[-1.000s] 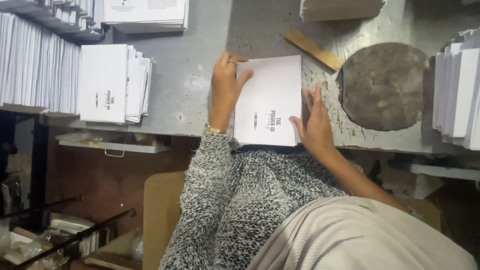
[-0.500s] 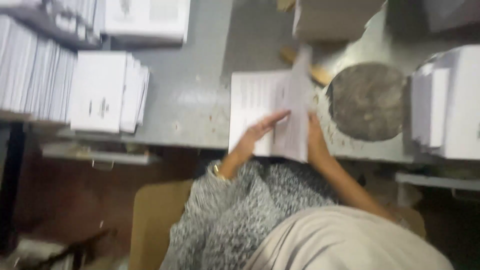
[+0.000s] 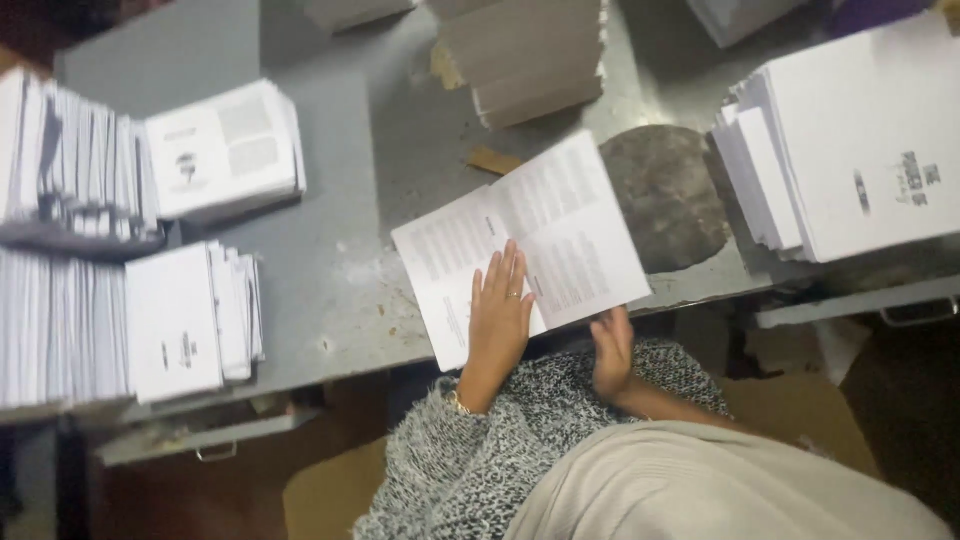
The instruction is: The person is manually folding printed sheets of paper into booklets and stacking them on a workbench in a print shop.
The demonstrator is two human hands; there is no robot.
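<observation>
On the grey counter [image 3: 330,290], an open booklet [image 3: 520,245] lay near its front edge with printed pages facing up. Left hand [image 3: 500,315] lay flat with fingers spread on the fold, seemingly to keep the pages from springing shut. Right hand [image 3: 612,350] curled at the booklet's near corner, apparently pinching it. Beside the booklet's far edge sat a round dark pad [image 3: 665,200]; well beyond it rose a stack of white sheets [image 3: 860,150]. Left of the booklet stood more booklet stacks [image 3: 190,320]. Brown cardboard [image 3: 525,55] lay behind it.
</observation>
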